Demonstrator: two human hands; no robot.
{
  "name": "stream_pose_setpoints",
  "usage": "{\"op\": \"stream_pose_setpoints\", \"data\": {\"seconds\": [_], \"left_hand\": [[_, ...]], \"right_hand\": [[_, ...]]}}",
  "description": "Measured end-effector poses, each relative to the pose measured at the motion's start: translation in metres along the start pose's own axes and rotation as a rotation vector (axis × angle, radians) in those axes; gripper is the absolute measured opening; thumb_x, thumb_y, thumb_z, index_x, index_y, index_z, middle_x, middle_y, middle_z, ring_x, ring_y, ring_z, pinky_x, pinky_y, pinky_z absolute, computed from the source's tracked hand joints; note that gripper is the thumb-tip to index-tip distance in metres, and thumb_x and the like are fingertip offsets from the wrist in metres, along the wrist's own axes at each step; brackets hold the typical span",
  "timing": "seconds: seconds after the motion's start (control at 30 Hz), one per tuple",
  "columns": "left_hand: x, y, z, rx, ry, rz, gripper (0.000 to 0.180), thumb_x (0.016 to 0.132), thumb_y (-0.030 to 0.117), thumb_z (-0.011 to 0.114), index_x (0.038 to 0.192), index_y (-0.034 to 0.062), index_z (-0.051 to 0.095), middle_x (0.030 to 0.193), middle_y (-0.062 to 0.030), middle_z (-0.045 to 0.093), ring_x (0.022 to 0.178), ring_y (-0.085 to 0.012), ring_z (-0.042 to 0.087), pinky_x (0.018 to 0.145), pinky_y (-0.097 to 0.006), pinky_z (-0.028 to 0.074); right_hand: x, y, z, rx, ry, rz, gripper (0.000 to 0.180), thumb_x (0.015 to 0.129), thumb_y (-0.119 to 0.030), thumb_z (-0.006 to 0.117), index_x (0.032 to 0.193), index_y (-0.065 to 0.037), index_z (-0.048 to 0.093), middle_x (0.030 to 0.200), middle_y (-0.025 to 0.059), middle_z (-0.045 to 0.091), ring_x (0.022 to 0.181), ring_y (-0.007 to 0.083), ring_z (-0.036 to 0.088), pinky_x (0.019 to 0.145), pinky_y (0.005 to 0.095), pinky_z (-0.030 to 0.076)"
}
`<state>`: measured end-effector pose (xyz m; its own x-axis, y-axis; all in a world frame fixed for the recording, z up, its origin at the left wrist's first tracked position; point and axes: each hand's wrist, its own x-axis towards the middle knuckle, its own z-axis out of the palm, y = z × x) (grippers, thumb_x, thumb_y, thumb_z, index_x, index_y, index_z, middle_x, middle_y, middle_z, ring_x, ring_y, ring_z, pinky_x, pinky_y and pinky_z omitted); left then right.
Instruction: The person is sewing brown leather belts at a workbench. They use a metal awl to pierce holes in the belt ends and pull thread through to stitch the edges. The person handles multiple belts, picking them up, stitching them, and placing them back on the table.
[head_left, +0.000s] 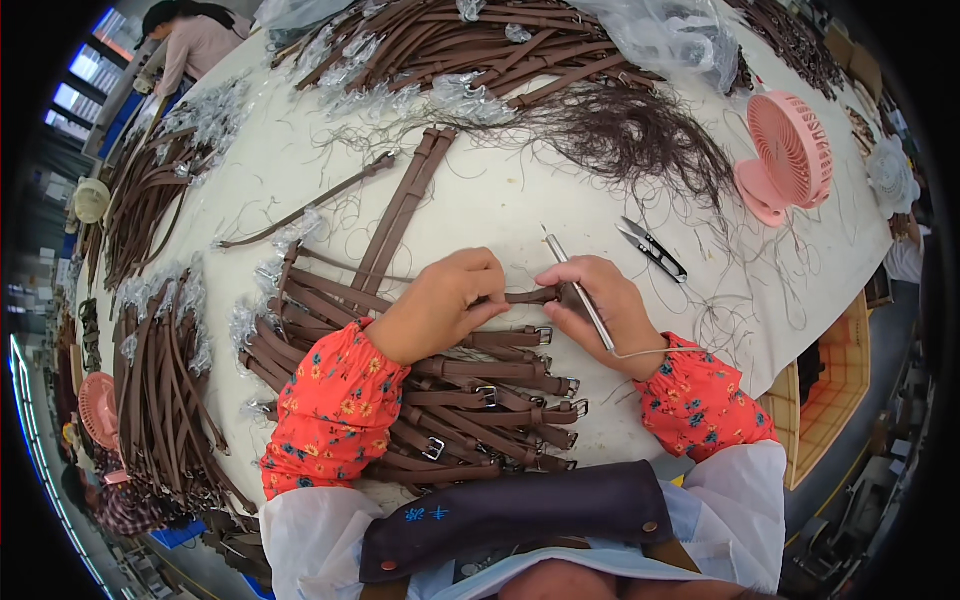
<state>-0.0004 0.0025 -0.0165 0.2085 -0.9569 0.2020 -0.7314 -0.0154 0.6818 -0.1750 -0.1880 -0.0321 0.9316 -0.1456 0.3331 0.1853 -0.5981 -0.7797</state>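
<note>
A pale table point(480, 215) spreads out on every side of the fingers, giving the long pieces room to lie flat. Well beyond the fingertips sits the biggest heap of brown belts point(440, 50), with clear plastic around many of the ends, perhaps to guard the metal from scratches. Right under the fingers and toward the body lies the near pile of belts point(470, 400), its bare buckles mostly pointing to the right, probably so each end comes easily to reach. Well left of the left fingers, another bundle of belts point(165, 370) is kept apart, likely to stop the lots mixing. Beyond the right fingers lies a dark tangle of thread point(640, 130), pushed out of the work space, it seems.

To the far right of the fingers stands a pink fan point(790, 150), near enough, I would judge, to send air over the worker. The left hand point(445, 300) has its fingertips pinched together on a belt point(530, 297); the right hand point(605, 300) grips the end of that same belt between thumb and fingers. Held from both sides, the short stretch between the fingertips looks steadied.

Just right of the right fingers rest dark thread snips point(652, 250), apart from them but handy. A slim metal pen-like tool point(580, 290) lies across the right fingers, its tip pointing away, presumably so it need not be put down. Its thin cable point(650, 352) trails over the wrist, clear of the fingertips.
</note>
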Motion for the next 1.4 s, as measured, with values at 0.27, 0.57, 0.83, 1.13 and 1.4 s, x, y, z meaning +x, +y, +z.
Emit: {"op": "stream_pose_setpoints", "data": {"seconds": [0.27,0.57,0.83,1.13,1.4], "left_hand": [[0.003,0.019,0.008,-0.139,0.098,-0.141,0.024,0.083,0.001,0.079,0.096,0.0051,0.059,0.090,-0.0059,0.057,0.063,-0.0143,0.050,0.057,-0.030,0.042],[0.001,0.016,0.018,-0.082,0.033,-0.163,0.029,0.084,0.006,0.081,0.106,0.0066,0.063,0.088,-0.0055,0.060,0.062,-0.0154,0.051,0.056,-0.032,0.042],[0.000,0.016,0.016,-0.261,0.094,-0.180,0.028,0.082,0.003,0.081,0.103,0.0043,0.063,0.090,-0.0074,0.065,0.082,-0.0223,0.064,0.077,-0.033,0.053],[0.003,0.013,0.013,0.048,0.125,-0.040,0.031,0.081,0.003,0.078,0.109,0.0063,0.067,0.099,-0.0083,0.062,0.094,-0.0279,0.059,0.084,-0.039,0.049],[0.003,0.013,0.015,-0.030,0.028,-0.003,0.032,0.081,0.007,0.080,0.112,0.0118,0.071,0.098,-0.0071,0.060,0.093,-0.0288,0.057,0.080,-0.040,0.049]], "right_hand": [[-0.001,-0.001,0.001,0.049,-0.069,0.021,0.037,0.084,0.003,0.073,0.117,-0.008,0.062,0.103,0.0104,0.065,0.092,0.0255,0.065,0.082,0.0352,0.053],[0.001,-0.007,-0.002,0.086,-0.105,-0.004,0.043,0.084,0.007,0.069,0.122,-0.009,0.057,0.107,0.0122,0.063,0.096,0.0287,0.067,0.082,0.0376,0.054],[0.001,-0.009,-0.006,0.118,-0.208,-0.039,0.047,0.085,0.006,0.068,0.127,-0.009,0.054,0.111,0.0132,0.060,0.098,0.0288,0.065,0.085,0.0372,0.054],[0.005,-0.005,-0.010,-0.152,-0.092,-0.118,0.028,0.087,-0.009,0.072,0.114,-0.012,0.064,0.093,0.0051,0.065,0.091,0.0265,0.063,0.097,0.0410,0.044],[0.001,-0.002,-0.004,-0.042,0.004,0.059,0.024,0.097,-0.009,0.063,0.121,-0.007,0.061,0.099,0.0095,0.068,0.092,0.0253,0.065,0.092,0.0400,0.049]]}}
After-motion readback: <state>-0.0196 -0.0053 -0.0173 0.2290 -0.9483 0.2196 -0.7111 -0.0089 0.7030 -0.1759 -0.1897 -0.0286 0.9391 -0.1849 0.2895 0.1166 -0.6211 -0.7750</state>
